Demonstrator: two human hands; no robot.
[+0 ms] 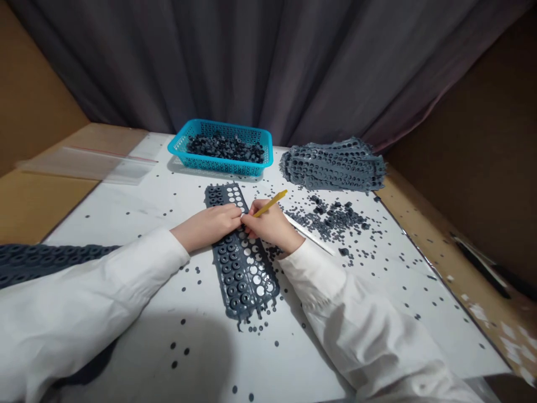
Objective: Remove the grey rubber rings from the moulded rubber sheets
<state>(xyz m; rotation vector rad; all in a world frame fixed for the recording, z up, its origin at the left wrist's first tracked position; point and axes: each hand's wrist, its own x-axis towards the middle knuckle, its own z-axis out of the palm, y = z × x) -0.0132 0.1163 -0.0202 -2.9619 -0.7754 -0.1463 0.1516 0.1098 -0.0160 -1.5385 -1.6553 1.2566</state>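
A dark grey moulded rubber sheet (247, 263) lies lengthwise before me on the white tabletop. Raised ring-shaped rubber parts stand along its left side; round holes run along its right, showing white beneath. My left hand (213, 224) presses across the sheet's middle, fingers curled together, their tips against those of the other hand. In my right hand (268, 224) a thin yellow stick-like tool (272, 202) is pinched, its upper end slanting up to the right. The fingers hide its lower tip. Small black bits (335, 219) are heaped to the right of that hand.
A blue plastic basket (222, 163) of small black rubber parts stands at the back. Punched rubber sheets (333, 167) are stacked back right. Clear plastic bags (100, 159) lie back left, more moulded rubber (54, 258) by my left sleeve. A white stick (310, 235) lies near my right wrist.
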